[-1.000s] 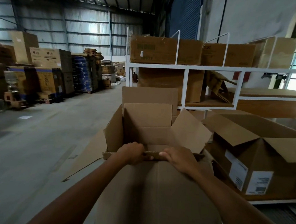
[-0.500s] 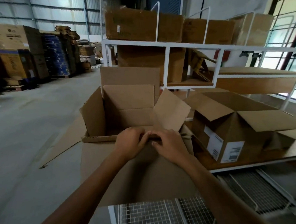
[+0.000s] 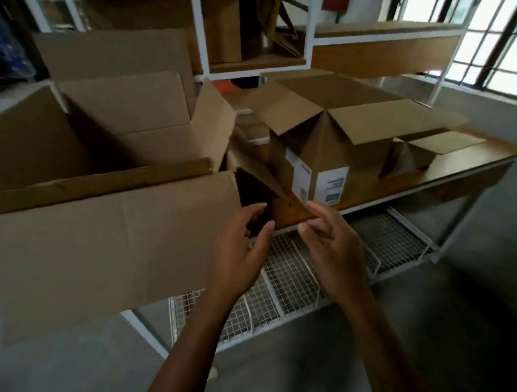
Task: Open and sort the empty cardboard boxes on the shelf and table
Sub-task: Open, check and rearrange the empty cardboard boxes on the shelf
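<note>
Cardboard filled most of the view, honestly. The big box (image 3: 106,241) sat at the left with its top open and its flaps standing up or splayed outward, and it looked bare inside. Its own front wall hid whatever it rested on, so no idea there. Behind it stood a white-framed rack (image 3: 380,56) with wooden shelves and a few more boxes (image 3: 225,27) on them, all pretty blurry. A bright window (image 3: 508,44) was off to the right of that.

The wooden bench (image 3: 471,160) ran to the right of the big box, with a white wire shelf (image 3: 292,273) underneath. On the bench, just beside the big box, sat a labelled box (image 3: 329,151), flaps folded open and white stickers on its two near faces. A small box (image 3: 417,154), also open, sat right against its far side.

Both hands were out in front of the bench's near edge, holding nothing. The left hand (image 3: 238,255) hung just beside the big box's right front corner, fingers loosely spread. I couldn't tell if it touched the cardboard. The right hand (image 3: 335,255) was near it, palm turned toward the left one, fingers loose and slightly bent. A gap was between the two.
</note>
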